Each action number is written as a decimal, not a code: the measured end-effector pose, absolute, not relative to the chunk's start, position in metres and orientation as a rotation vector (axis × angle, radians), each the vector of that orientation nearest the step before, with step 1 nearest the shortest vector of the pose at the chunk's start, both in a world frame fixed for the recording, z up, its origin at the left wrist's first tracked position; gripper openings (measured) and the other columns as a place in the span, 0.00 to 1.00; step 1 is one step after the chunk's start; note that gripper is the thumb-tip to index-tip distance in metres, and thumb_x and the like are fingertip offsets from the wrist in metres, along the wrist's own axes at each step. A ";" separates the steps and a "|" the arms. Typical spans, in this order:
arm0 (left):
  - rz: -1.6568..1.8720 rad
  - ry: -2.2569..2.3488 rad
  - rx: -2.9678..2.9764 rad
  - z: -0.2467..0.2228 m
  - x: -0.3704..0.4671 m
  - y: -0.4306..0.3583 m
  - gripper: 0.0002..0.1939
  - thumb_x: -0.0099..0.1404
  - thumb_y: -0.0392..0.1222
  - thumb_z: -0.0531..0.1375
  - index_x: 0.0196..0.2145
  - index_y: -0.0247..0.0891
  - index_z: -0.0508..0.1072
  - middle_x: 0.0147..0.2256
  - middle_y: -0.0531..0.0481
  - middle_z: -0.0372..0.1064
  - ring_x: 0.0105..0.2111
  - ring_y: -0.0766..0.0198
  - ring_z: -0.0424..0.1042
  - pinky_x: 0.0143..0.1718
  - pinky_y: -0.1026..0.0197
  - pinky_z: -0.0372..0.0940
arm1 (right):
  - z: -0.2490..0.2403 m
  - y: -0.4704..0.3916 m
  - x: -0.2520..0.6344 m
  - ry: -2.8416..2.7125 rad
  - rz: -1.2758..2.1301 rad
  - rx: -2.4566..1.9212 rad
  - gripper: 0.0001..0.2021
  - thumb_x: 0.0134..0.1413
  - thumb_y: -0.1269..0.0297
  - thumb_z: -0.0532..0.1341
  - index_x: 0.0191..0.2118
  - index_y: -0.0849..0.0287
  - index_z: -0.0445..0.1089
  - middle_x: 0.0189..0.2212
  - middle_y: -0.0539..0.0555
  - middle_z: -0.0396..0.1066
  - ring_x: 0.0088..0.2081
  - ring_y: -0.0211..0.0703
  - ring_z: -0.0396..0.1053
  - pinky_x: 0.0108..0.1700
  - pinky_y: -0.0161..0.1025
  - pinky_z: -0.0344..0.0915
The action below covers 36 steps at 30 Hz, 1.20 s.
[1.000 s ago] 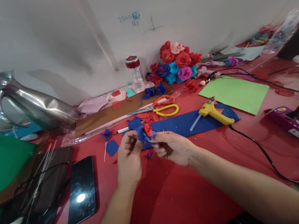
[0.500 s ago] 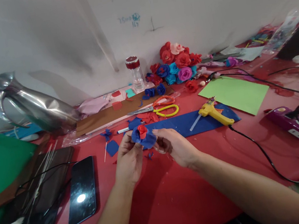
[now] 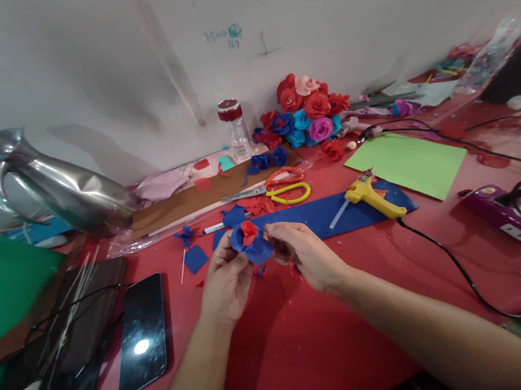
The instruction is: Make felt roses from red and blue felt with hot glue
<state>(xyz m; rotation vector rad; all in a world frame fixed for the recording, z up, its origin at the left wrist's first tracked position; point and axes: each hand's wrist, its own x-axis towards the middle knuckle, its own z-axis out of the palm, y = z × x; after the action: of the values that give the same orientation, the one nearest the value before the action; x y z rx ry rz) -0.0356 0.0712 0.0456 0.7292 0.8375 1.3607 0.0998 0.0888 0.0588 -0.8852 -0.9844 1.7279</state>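
Between my two hands, above the red table (image 3: 290, 364), is a paper flower (image 3: 252, 242) with blue outer petals and a red centre. My left hand (image 3: 228, 281) grips it from the left and below, fingers closed at its base. The fingers of my right hand (image 3: 308, 250) pinch the right edge of a blue petal. Behind the flower lie a blue paper strip (image 3: 324, 212), a marker pen (image 3: 216, 227) and a cut blue petal (image 3: 196, 259). Scissors (image 3: 290, 191) with yellow and orange handles rest farther back.
A yellow glue gun (image 3: 372, 197) lies on the strip's right end, its cord trailing to a purple power strip (image 3: 513, 211). A phone (image 3: 142, 337) is at left, a metal jug (image 3: 67, 182) behind it. Finished flowers (image 3: 308, 109) and a glass jar (image 3: 235, 129) stand by the wall.
The flower has tilted slightly, and its lower blue petal now faces me more. My right fingers have shifted a little along its edge. The view has moved very slightly.
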 end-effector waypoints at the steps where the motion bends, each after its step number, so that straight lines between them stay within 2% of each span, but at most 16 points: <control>1: 1.353 0.829 0.717 0.045 -0.036 0.071 0.13 0.48 0.32 0.71 0.31 0.41 0.75 0.30 0.56 0.72 0.29 0.69 0.71 0.33 0.68 0.68 | 0.059 0.089 0.100 -0.983 1.718 -0.882 0.17 0.43 0.51 0.64 0.19 0.57 0.63 0.14 0.45 0.56 0.19 0.33 0.50 0.22 0.35 0.46; 5: 1.334 0.795 0.689 0.042 -0.037 0.071 0.11 0.48 0.31 0.71 0.29 0.39 0.76 0.27 0.57 0.71 0.28 0.72 0.69 0.31 0.70 0.67 | 0.060 0.088 0.101 -0.970 1.687 -0.878 0.12 0.41 0.57 0.63 0.20 0.57 0.63 0.15 0.43 0.55 0.19 0.32 0.49 0.23 0.34 0.45; 11: 1.321 0.808 0.698 0.042 -0.037 0.071 0.10 0.48 0.29 0.70 0.28 0.38 0.75 0.27 0.55 0.70 0.28 0.70 0.68 0.31 0.69 0.66 | 0.059 0.090 0.104 -0.929 1.701 -0.858 0.08 0.40 0.61 0.64 0.21 0.57 0.66 0.14 0.43 0.56 0.19 0.31 0.50 0.24 0.34 0.45; 17: 1.347 0.837 0.703 0.040 -0.037 0.071 0.11 0.48 0.32 0.71 0.29 0.38 0.75 0.27 0.55 0.70 0.28 0.70 0.68 0.33 0.69 0.66 | 0.057 0.093 0.105 -0.854 1.739 -0.858 0.10 0.41 0.59 0.63 0.20 0.58 0.65 0.17 0.44 0.60 0.19 0.31 0.54 0.24 0.35 0.47; 22: 1.432 0.898 0.737 0.040 -0.035 0.074 0.10 0.47 0.33 0.71 0.28 0.39 0.76 0.28 0.55 0.71 0.28 0.70 0.67 0.32 0.68 0.64 | 0.055 0.093 0.102 -0.826 1.854 -0.932 0.12 0.42 0.53 0.63 0.29 0.56 0.67 0.22 0.46 0.67 0.22 0.35 0.62 0.24 0.34 0.52; 29: 1.448 0.956 0.741 0.041 -0.033 0.074 0.11 0.47 0.32 0.71 0.27 0.38 0.74 0.27 0.56 0.69 0.27 0.70 0.65 0.32 0.68 0.63 | 0.053 0.098 0.105 -0.706 1.780 -0.892 0.13 0.36 0.63 0.68 0.32 0.56 0.69 0.24 0.44 0.67 0.25 0.34 0.61 0.27 0.33 0.58; 36: 1.458 1.019 0.728 0.042 -0.031 0.073 0.12 0.45 0.31 0.71 0.28 0.39 0.75 0.29 0.55 0.70 0.30 0.70 0.67 0.34 0.68 0.64 | 0.055 0.094 0.103 -0.729 1.738 -0.868 0.14 0.34 0.67 0.68 0.33 0.55 0.69 0.26 0.46 0.70 0.27 0.35 0.64 0.30 0.34 0.60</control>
<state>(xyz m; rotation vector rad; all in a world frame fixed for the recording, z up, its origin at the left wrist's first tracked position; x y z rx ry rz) -0.0314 0.0729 0.0420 0.7284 1.0191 1.4578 0.1032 0.0943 0.0550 -0.8682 -0.7286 1.7378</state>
